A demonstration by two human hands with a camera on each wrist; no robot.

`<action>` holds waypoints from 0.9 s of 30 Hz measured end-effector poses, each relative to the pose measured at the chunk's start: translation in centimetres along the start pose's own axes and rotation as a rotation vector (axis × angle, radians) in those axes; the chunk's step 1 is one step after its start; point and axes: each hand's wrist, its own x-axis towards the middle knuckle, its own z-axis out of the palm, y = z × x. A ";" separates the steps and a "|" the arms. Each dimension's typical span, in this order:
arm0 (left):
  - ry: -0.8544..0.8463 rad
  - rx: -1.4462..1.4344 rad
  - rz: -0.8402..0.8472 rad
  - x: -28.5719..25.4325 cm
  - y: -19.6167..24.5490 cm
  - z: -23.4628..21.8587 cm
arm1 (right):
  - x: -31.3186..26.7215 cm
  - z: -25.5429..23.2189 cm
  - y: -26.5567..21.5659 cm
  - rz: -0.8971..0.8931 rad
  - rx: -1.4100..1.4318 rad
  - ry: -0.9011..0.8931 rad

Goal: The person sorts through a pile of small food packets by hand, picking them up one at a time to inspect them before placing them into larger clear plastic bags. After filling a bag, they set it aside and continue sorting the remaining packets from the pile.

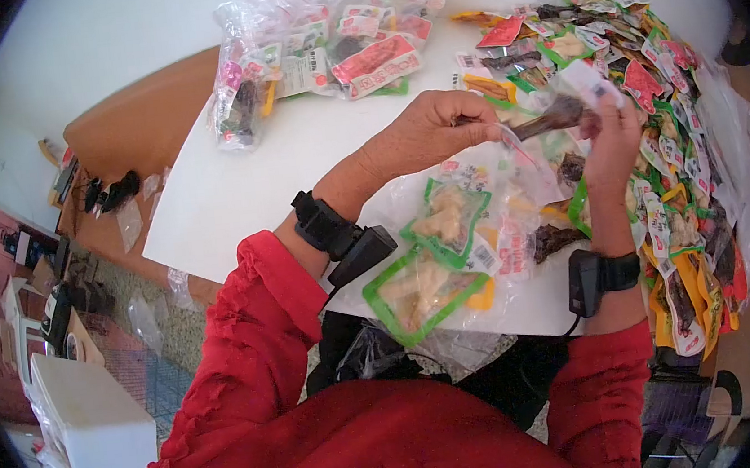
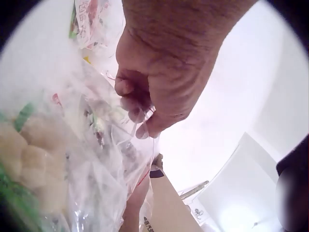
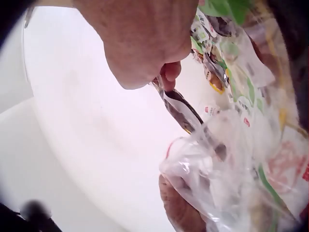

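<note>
My left hand (image 1: pixel 429 138) pinches the rim of a clear zip bag (image 2: pixel 96 164), which has a red line along its mouth. Vacuum-packed snacks show through the plastic, among them two pale packs with green borders (image 1: pixel 417 298). To the right, my right hand (image 1: pixel 612 143) holds a narrow snack packet (image 3: pixel 181 110) with dark contents by one end. The far end of that packet reaches into the bag's mouth in the right wrist view. A dark snack pack (image 1: pixel 556 240) lies at the bag's right side, near my right wrist.
A wide heap of mixed snack packs (image 1: pixel 653 117) covers the right side of the white table (image 1: pixel 201 206). At the back stands a filled clear zip bag (image 1: pixel 322 54). Behind the table's left edge is a brown bench (image 1: pixel 147 112), with black items on it.
</note>
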 end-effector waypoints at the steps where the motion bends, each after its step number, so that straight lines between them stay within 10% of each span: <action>1: 0.001 0.001 -0.002 0.0 0.3 -0.1 | -0.4 0.4 0.0 0.001 0.001 -0.001; 12: 0.102 0.077 0.082 0.2 -0.9 -1.4 | -5.4 3.1 1.6 0.632 0.075 -0.917; 27: 0.292 0.231 -0.096 0.3 -3.6 -0.2 | -4.4 2.9 0.5 0.020 -0.265 -0.639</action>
